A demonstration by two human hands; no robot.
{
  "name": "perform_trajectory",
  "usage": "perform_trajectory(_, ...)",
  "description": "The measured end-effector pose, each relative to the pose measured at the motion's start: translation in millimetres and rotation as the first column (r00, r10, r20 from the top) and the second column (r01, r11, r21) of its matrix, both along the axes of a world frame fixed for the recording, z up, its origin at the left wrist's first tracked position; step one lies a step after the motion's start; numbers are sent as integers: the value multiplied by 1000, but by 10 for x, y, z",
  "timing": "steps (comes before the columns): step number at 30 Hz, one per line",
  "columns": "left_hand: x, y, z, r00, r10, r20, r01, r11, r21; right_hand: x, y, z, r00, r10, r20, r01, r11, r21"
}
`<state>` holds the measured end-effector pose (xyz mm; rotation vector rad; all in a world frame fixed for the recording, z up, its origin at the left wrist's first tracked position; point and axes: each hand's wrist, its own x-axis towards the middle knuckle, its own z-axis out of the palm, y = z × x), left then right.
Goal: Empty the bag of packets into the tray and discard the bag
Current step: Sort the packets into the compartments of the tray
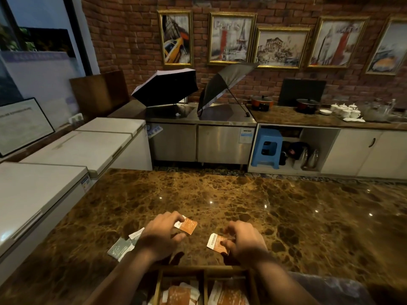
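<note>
On the marble counter point(220, 194), your left hand point(161, 233) presses fingertips onto one orange packet point(187, 225) while your right hand point(244, 241) pinches another orange packet point(217, 242). Grey packets point(122, 246) lie by your left wrist. Below your forearms, the wooden tray point(203, 269) holds more packets in its compartments.

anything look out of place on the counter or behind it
Yes. Four packets lie loose on the marble counter instead of in the wooden tray: two orange packets at the fingertips, two grey packets left of the left hand. Behind, two open umbrellas sit on the steel worktop.
</note>
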<state>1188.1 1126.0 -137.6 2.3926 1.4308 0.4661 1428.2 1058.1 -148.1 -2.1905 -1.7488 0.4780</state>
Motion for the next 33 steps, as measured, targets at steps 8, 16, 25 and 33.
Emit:
perform_trajectory(8,83,368,-316,982,-103,-159,91,993,-78,-67,168,-202,996,70,46,-66,995,-76)
perform_trajectory(16,61,459,-473,918,-115,-379,111,993,-32,-82,264,-306,994,75,76,-72,997,-37)
perform_trajectory(25,14,354,-393,932,-33,-362,35,999,0,-110,197,-352,993,-80,-82,82,996,26)
perform_trajectory(33,-41,120,-207,999,44,-6,-44,999,-8,-56,40,-142,946,-126,-299,170,978,124)
